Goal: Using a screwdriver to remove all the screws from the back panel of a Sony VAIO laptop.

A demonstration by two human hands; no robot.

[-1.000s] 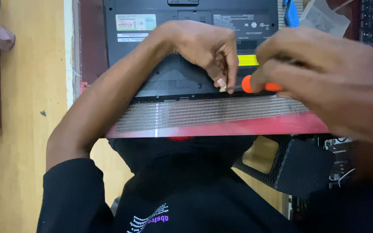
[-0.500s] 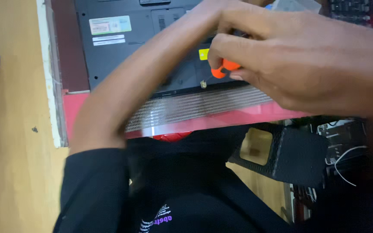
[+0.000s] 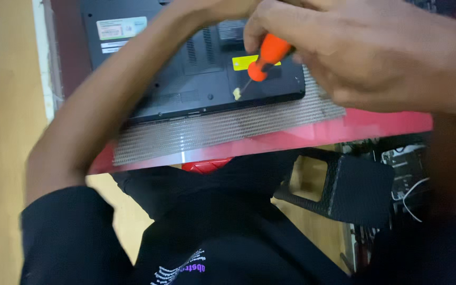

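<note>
Right hand (image 3: pixel 376 58) is clenching the orange screwdriver (image 3: pixel 267 55) in its grip, shaft slanting down and to the left, tip touching a pale spot (image 3: pixel 236 94) near the front edge of the upturned black laptop (image 3: pixel 196 79). The laptop is lying on a mesh mat (image 3: pixel 222 129) on the red surface (image 3: pixel 386 124). Left hand (image 3: pixel 207 8) is resting farther back on the laptop (cropped; grip cannot be told).
</note>
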